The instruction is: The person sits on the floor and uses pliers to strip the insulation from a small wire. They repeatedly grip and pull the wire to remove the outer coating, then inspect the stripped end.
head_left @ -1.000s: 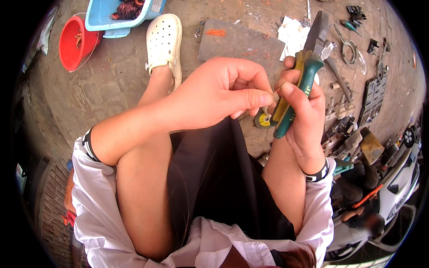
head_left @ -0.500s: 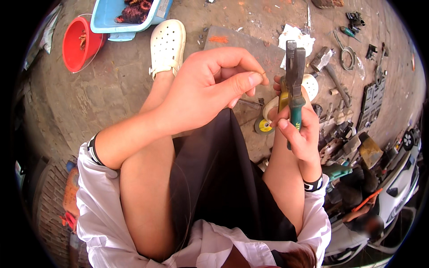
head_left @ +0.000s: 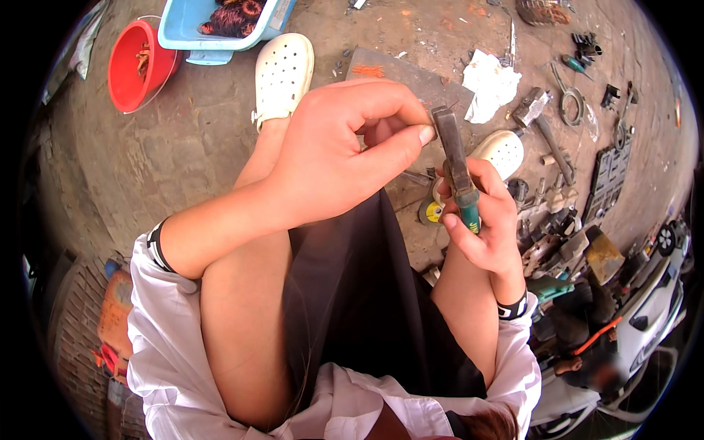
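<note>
My left hand [head_left: 345, 150] is closed, thumb and forefinger pinched on a thin wire-like piece, mostly hidden at the fingertips. My right hand [head_left: 488, 224] is wrapped round the green handle of a pair of pliers [head_left: 455, 154]. The dark metal jaws point up and tilt left, right beside my left fingertips. Whether the jaws grip the thin piece cannot be made out. Below my hands lies a flat dark metal plate [head_left: 414, 84] on the floor, with a small pile of orange bits [head_left: 368, 71] on it.
A blue tub [head_left: 213, 44] holds reddish-brown coils beside a red bucket [head_left: 132, 88]. To the right lie a white cloth [head_left: 490, 84], a hammer [head_left: 546, 125], a screwdriver [head_left: 576, 66] and a black tool case [head_left: 609, 176]. Another person [head_left: 587, 345] is at the lower right, beside a white vehicle [head_left: 645, 308].
My right hand has brought the pliers left and tilted them, so the jaws now meet my left fingertips. My left hand has hardly moved. The view has shifted slightly.
</note>
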The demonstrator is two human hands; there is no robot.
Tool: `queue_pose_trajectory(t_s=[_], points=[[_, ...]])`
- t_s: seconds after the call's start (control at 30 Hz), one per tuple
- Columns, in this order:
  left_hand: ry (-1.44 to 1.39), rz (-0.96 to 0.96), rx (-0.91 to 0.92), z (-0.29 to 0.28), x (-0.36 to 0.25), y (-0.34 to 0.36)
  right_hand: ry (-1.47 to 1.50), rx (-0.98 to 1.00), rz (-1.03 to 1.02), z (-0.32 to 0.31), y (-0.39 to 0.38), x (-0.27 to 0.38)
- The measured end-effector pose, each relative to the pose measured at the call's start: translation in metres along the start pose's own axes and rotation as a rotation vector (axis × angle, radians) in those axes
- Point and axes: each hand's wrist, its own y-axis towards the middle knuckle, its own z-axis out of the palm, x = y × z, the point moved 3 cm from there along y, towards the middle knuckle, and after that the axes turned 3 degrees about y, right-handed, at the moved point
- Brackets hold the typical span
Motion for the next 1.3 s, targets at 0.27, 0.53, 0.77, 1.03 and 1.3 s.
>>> queue_pose_trajectory(t_s=[0.27, 0.53, 0.77, 1.03, 1.3], points=[[-0.405, -0.329, 0.182, -0.004, 0.007, 0.008, -0.226, -0.061, 0.002, 0.005, 0.002, -0.004], [-0.429, -0.261, 0.597, 0.025, -0.001, -0.01, 0.441, -0.395, 0.39, -0.009, -0.004, -0.019], [-0.532, -0.29, 0.289, 0.008, 0.001, 0.004, 0.231, -0.077, 0.022, -0.008, -0.006, -0.008], [-0.505, -0.301, 0.327, 0.005, 0.007, 0.004, 0.092, 0.026, 0.012, -0.003, -0.005, -0.011], [-0.508, -0.486, 0.464, 0.006, 0.009, 0.002, -0.047, 0.026, 0.094, 0.002, -0.01, -0.012]])
